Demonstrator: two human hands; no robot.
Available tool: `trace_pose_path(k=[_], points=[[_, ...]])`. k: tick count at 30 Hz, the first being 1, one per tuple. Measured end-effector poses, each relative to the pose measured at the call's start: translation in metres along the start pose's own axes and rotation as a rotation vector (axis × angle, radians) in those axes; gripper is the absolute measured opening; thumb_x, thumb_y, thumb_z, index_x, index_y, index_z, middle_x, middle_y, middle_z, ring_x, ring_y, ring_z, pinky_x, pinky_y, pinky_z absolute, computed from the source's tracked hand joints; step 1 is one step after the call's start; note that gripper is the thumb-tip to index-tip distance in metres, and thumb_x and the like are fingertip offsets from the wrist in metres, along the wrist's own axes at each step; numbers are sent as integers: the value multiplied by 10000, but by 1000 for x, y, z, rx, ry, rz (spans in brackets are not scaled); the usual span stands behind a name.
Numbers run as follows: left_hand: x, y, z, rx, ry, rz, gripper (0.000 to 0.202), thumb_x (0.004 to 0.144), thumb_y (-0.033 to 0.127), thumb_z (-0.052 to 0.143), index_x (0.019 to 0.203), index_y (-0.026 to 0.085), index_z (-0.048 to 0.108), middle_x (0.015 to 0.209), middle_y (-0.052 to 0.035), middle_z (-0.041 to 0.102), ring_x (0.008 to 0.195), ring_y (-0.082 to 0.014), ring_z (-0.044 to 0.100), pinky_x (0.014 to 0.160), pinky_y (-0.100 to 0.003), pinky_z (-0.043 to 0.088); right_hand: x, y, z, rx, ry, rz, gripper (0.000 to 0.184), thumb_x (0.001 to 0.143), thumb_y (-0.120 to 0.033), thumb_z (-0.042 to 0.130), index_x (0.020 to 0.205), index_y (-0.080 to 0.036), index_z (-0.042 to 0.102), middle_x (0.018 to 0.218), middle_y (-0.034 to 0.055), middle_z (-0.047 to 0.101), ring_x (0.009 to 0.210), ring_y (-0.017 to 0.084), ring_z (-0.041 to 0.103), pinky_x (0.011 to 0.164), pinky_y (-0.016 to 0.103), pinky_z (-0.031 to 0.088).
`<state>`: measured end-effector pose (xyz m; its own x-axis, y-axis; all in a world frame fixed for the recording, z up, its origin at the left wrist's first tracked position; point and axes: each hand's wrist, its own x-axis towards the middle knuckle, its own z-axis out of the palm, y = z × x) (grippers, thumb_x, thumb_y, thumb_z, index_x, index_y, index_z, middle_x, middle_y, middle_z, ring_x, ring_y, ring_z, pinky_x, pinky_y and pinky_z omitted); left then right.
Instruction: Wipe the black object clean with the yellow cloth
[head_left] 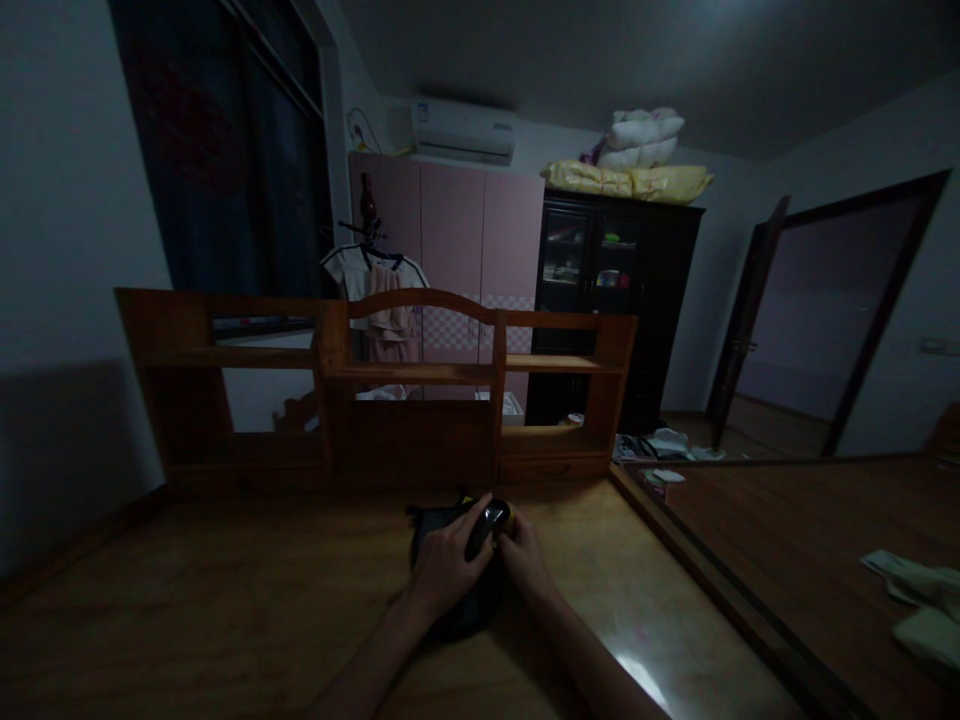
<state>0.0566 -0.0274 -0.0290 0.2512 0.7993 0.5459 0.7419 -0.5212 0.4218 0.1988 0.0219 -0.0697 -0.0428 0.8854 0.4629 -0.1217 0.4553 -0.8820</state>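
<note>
Worktop (300,570): pale wood, glossy, running out in front of the shelf unit (420,440), the landmark for all places below. Light dim.

Dark soft item, bag-like (466,615): flat on the worktop, just in front of the shelf unit's middle section. Largely under the hands; edges uneven; exact kind cannot be told.

Glossy black object (487,527): above the dark soft item, in front of the shelf unit's upright between middle and right sections. Yellow part (511,520) on its right side.

Handling (judgement): keep the piece low over the soft item so a slip lands on padding; steady it with the left, let the right do the fine work at the yellow side; turn it toward better light.

Grip, left hand (442,562): closed around the black object, thumb and fingers on either side, little gap beyond its thickness.

Grip, right hand (527,560): fingers bent, at the yellow part, seemingly touching; whether pinched or merely resting, cannot tell.
</note>
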Motion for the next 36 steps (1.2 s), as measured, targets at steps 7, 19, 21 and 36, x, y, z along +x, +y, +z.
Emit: trace_pose_path(k=[7,19,21,36], points=[[-1,-8,6,115,83,-98,454,909,364,438,1358,305,411,1131,-31,683,967,-217,667,837,-329,501,3,28,9,181,-27,130,367,568,-142,604,930,-178,654,877,26,692,856,242,628,797,354,499],[-1,-6,6,66,179,-164,417,910,365,446,1324,315,439,1082,-18,701,953,-212,674,806,-308,503,0,6,15,425,-86,303,303,597,-179,552,883,-180,650,801,34,682,720,213,630,630,287,494],[0,-7,6,42,182,-175,409,911,359,446,1316,307,446,1063,-26,705,956,-211,673,808,-306,503,1,2,15,402,-95,277,226,603,-206,558,805,-178,656,776,43,685,725,230,632,641,312,503],[0,-3,4,48,189,-142,403,907,371,439,1302,288,453,1035,-35,707,936,-210,677,808,-308,514,-2,12,14,472,-49,302,308,674,-283,660,960,-169,679,899,60,715,808,231,652,729,318,494]])
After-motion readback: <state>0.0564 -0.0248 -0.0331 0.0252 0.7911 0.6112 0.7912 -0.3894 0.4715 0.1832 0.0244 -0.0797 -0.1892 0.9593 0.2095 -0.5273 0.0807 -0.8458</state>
